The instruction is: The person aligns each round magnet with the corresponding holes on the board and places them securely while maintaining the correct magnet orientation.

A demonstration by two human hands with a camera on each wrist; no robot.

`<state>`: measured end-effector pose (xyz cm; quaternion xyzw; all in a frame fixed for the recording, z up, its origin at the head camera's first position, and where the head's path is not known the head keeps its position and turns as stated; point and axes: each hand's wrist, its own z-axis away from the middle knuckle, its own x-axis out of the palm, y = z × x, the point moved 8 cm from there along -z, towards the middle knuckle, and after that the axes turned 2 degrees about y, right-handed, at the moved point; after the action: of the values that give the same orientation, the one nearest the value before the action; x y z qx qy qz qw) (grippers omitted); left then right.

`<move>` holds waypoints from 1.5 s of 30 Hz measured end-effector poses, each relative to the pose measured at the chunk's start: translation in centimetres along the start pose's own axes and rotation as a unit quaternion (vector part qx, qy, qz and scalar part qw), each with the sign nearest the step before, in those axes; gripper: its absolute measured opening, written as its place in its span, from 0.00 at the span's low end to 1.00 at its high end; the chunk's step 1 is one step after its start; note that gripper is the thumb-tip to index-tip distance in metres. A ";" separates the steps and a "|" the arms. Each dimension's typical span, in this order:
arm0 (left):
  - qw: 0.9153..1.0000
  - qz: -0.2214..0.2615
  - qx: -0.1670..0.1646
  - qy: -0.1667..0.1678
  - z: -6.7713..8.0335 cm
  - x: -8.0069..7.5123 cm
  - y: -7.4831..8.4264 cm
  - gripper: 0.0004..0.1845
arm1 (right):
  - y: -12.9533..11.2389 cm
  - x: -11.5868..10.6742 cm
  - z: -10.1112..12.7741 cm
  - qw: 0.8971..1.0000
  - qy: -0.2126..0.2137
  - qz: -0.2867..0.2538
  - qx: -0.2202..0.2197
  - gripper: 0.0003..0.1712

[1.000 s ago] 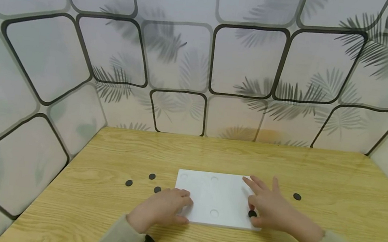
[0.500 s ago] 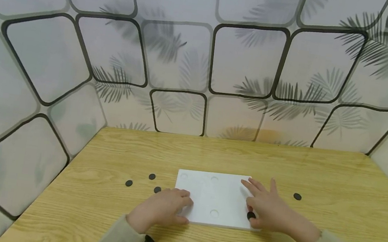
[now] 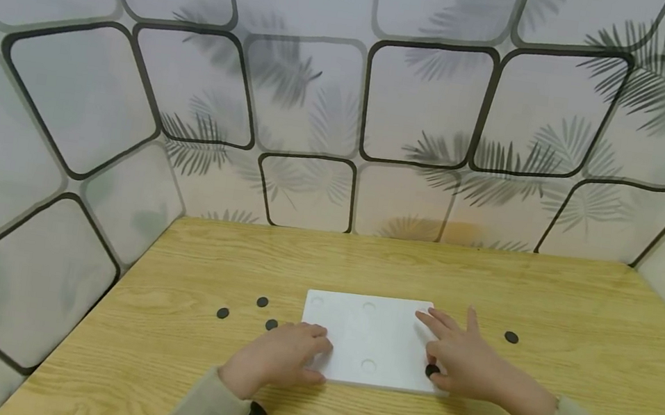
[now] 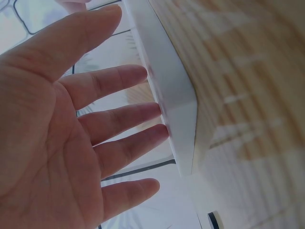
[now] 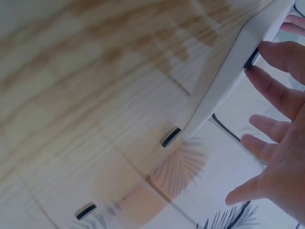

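A white rectangular board (image 3: pixel 378 340) with shallow round recesses lies on the wooden table. At its near right corner, the right hand (image 3: pixel 467 357) pinches a small black disc (image 3: pixel 432 371) between thumb and index finger. The right wrist view has this disc (image 5: pixel 251 58) against the board's surface, the other fingers spread apart. Across the board's left side rests the left hand (image 3: pixel 281 355), covering its near left corner. In the left wrist view, several fingertips of the left hand (image 4: pixel 57 133) touch the board (image 4: pixel 174 90), fingers nearly straight, thumb apart.
Left of the board lie three loose black discs (image 3: pixel 222 313), one partly behind the left hand. Another disc (image 3: pixel 512 337) sits to the right. The right wrist view has two loose discs (image 5: pixel 170 137). A patterned wall covering (image 3: pixel 322 94) stands behind the table (image 3: pixel 326 256).
The right hand, still pinching the disc, has shifted very slightly toward the board's near edge. The left hand and the loose discs have stayed in place.
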<state>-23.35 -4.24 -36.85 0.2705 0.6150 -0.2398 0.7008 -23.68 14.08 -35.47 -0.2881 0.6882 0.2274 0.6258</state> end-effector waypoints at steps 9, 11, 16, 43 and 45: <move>1.000 -0.003 0.007 0.003 -0.1 -0.1 0.1 0.22 | -0.3 -0.2 0.2 1.000 0.000 0.012 -0.005 0.14; 1.000 -0.003 0.006 0.004 -0.1 -0.1 0.0 0.22 | -0.3 -0.2 0.2 1.000 0.001 0.015 -0.006 0.14; 1.000 -0.003 0.004 0.004 -0.1 -0.1 0.1 0.22 | -0.5 -0.3 0.3 1.000 0.007 0.026 -0.015 0.13; 1.000 0.000 0.003 0.002 0.0 -0.1 0.2 0.22 | -0.3 -0.1 0.5 1.000 0.008 0.014 -0.010 0.09; 1.000 0.002 0.001 0.000 0.0 -0.1 0.1 0.22 | -0.1 -0.2 0.5 1.000 0.004 0.004 -0.003 0.09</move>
<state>-23.27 -4.14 -36.77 0.2726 0.6145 -0.2390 0.7007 -23.26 14.41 -35.34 -0.2879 0.6914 0.2304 0.6213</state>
